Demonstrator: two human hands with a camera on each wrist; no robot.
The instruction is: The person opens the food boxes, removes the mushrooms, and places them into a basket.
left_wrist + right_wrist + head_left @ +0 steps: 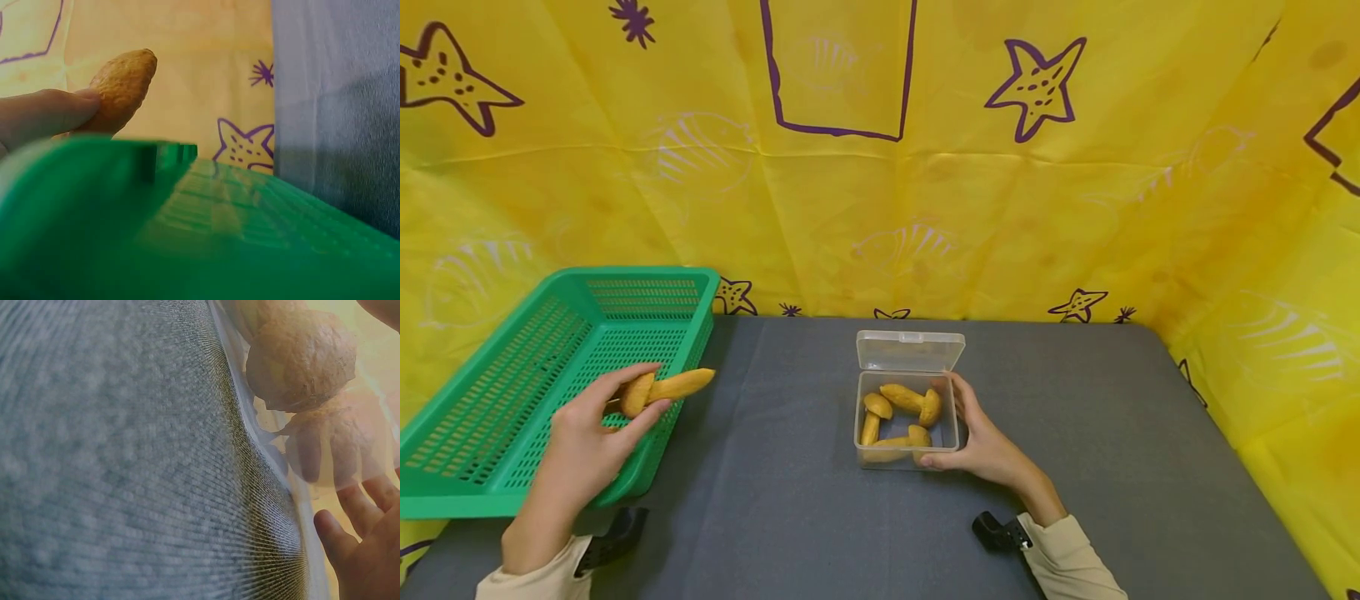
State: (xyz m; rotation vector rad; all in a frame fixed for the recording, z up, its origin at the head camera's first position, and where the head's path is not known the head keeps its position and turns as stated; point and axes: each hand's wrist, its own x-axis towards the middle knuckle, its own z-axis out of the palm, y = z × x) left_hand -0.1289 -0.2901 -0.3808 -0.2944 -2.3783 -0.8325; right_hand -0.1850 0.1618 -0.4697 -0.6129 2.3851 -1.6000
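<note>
My left hand (pixel 583 433) pinches a yellow-brown mushroom (pixel 677 385) by its cap, between thumb and fingers. The stem points to the right, over the near right rim of the green basket (pixel 692 333). In the left wrist view, part of the mushroom (pixel 125 87) shows above the blurred basket edge. A small clear plastic box (pixel 868 458) stands mid-table with its hinged lid (pixel 912 351) raised. Inside lie three similar mushrooms (pixel 910 400). My right hand (pixel 988 446) grips the box's right side, thumb at the front corner; in the right wrist view its fingers (pixel 359 509) are beside the clear wall.
Dark grey cloth (pixel 775 500) covers the table. A yellow curtain (pixel 820 192) with sea-creature drawings rises behind it and along the right side. The basket's slotted floor (pixel 572 358) lies behind my left hand. Black wrist cameras (pixel 992 532) sit by both sleeves.
</note>
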